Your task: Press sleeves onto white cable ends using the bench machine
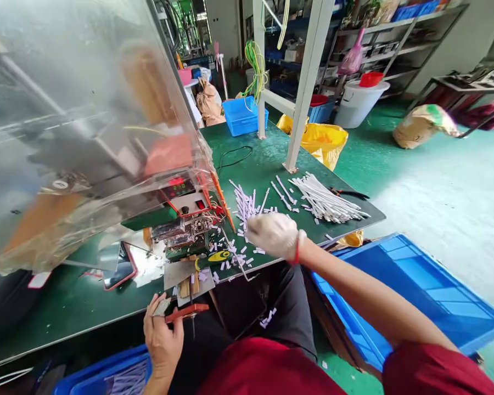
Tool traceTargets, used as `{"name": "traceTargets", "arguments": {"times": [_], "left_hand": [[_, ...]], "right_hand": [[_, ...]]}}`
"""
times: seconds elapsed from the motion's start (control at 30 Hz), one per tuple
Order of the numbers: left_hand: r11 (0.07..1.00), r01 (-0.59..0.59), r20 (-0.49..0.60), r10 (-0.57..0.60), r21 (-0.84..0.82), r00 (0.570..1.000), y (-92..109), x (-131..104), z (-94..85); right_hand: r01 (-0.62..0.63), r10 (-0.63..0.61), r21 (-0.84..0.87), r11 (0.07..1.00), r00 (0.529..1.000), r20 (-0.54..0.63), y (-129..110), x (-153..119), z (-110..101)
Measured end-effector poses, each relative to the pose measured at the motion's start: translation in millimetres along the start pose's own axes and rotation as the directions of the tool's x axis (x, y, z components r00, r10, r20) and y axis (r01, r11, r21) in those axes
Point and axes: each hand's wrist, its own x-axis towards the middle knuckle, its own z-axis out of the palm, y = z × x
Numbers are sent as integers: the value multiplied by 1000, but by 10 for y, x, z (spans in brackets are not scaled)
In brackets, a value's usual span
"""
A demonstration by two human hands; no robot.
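Note:
My left hand (162, 334), bare, grips an orange-red bar (187, 312) between thumb and fingers at the table's front edge. A small greyish piece (162, 307) lies against its fingertips. My right hand (271, 235) wears a white glove with a red cuff and is closed above the bench; what its fingers hold, if anything, is hidden. Just beyond it lies a heap of thin lilac plastic strips (245, 206). Many short cut lilac bits (226, 263) are scattered nearby. Further right rests a bundle of white strips (329, 200).
At the left stands a machine with a red digital display (179, 186), under clear plastic sheeting (86, 109). A phone (121, 266) lies on the green table (86, 307). Pliers (349, 193) lie behind the white bundle. A large blue bin (395, 296) stands at the right.

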Motion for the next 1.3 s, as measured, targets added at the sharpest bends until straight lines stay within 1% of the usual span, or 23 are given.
{"name": "traceTargets", "arguments": {"times": [0.03,0.1,0.13,0.17,0.27,0.37,0.4,0.43,0.47,0.5,0.53,0.57,0.6,0.63,0.67,0.7,0.77,0.83,0.93,1.03,1.13,1.3], "left_hand": [[1000,-5,-19,6,15,1000,11,-18,28],[999,-11,-44,13,42,999,23,-29,65],[999,-14,-52,17,53,999,22,-27,78],[998,-18,-57,22,62,998,18,-24,89],[995,-39,-76,46,92,996,-1,-14,121],[994,-34,-110,46,107,993,7,-7,147],[994,-29,-116,41,108,992,21,-3,148],[994,-23,-115,35,107,993,38,3,143],[994,-14,-109,26,105,994,56,11,131],[995,-3,-99,13,99,995,74,21,114],[996,11,-86,-3,87,996,90,33,93],[997,29,-72,-23,70,997,101,47,68],[998,49,-60,-46,48,997,108,62,42],[997,71,-48,-69,21,996,111,76,16],[996,93,-38,-94,-6,995,111,89,-8],[993,118,-30,-119,-31,992,108,100,-31],[986,154,-21,-155,-65,988,99,115,-66],[985,152,-20,-154,-82,988,88,120,-90],[989,108,-21,-111,-106,994,79,117,-107],[984,94,-21,-99,-149,995,78,104,-101],[979,104,-33,-111,-173,993,74,87,-71],[979,104,-37,-112,-173,993,62,61,-33]], "right_hand": [[16,-16,-90,996,1000,-2,-21,99,-12],[15,-18,-299,954,1000,-6,-58,310,-3],[-4,1,-373,928,1000,-9,-68,408,13],[-32,29,-409,912,999,-13,-69,493,31],[-93,97,-372,923,995,-7,-17,637,48],[-61,67,-361,931,998,3,82,604,-28],[-44,45,-330,943,999,-3,111,555,-62],[-34,30,-252,967,999,-21,132,487,-89],[-26,22,-114,993,999,-44,141,401,-105],[-14,19,75,997,998,-64,134,297,-106],[-4,24,289,957,998,-66,109,177,-90],[0,24,481,877,999,-44,63,44,-55],[-13,18,614,789,1000,-2,-4,-96,-2],[-44,5,695,717,998,58,-91,-237,68],[-82,-13,739,668,992,123,-198,-369,155],[-125,-31,757,641,982,188,-320,-481,257],[-181,-73,755,630,954,290,-586,-618,498],[-199,-108,738,644,932,346,-834,-619,763],[-214,-94,719,661,927,363,-1087,-465,1136],[-239,-11,686,687,941,339,-1203,-322,1398],[-255,47,668,699,948,314,-1255,-270,1515],[-284,65,722,631,947,315,-1284,-213,1560]]}}
